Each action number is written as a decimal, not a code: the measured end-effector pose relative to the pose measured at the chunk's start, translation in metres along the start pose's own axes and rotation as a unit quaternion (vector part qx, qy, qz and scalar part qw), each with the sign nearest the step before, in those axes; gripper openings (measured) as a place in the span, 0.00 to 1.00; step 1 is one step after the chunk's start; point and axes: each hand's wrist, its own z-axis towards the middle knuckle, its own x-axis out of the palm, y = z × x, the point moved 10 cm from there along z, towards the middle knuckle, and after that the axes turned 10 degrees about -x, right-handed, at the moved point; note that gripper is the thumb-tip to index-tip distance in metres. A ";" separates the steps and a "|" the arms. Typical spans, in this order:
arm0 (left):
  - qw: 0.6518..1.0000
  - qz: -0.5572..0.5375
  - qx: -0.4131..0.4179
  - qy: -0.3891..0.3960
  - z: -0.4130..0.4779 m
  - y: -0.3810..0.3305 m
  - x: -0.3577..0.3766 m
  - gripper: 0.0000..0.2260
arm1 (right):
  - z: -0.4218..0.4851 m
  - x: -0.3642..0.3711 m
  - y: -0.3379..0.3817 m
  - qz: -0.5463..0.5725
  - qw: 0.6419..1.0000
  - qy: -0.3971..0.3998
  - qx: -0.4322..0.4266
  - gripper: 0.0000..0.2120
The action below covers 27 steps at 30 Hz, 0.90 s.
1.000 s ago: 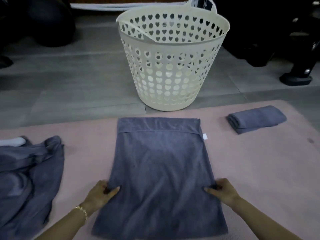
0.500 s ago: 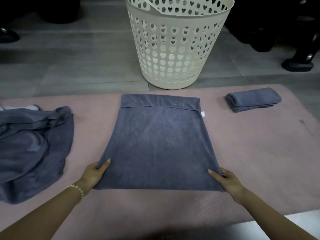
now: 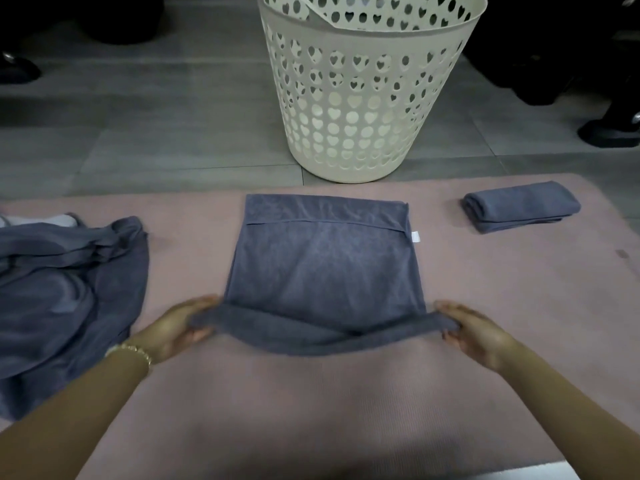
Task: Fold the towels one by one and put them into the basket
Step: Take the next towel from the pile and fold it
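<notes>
**Grey towel** [image 3: 325,271]: centre of the pink mat [image 3: 346,410], already doubled flat. Its near edge is lifted and sags between the hands.
**Left hand** [image 3: 180,327]: pinches the near left corner.
**Right hand** [image 3: 474,332]: pinches the near right corner.
**Step in hand (judged):** a further fold toward the far edge.
**Folded towel** [image 3: 519,206]: one, at the far right of the mat, not yet in the basket.
**Crumpled towels** [image 3: 65,289]: left side of the mat, unfolded.
**Basket** [image 3: 367,98]: cream with heart-shaped holes, on the floor just beyond the mat. No towel shows through the holes.
**Progress (judged):** one towel folded, one underway, and the heap and all basketing are left.
</notes>
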 end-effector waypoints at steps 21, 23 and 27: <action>0.974 0.145 0.071 -0.158 0.064 -0.022 0.025 0.12 | 0.057 0.020 -0.010 -0.148 0.985 -0.082 -0.028 0.26; 0.985 0.092 0.077 -0.121 0.060 -0.023 0.019 0.13 | 0.045 0.016 -0.002 -0.111 0.991 -0.061 -0.053 0.22; 0.997 0.061 0.021 0.040 0.036 -0.005 0.011 0.12 | 0.010 0.005 -0.008 -0.054 0.996 0.038 -0.062 0.36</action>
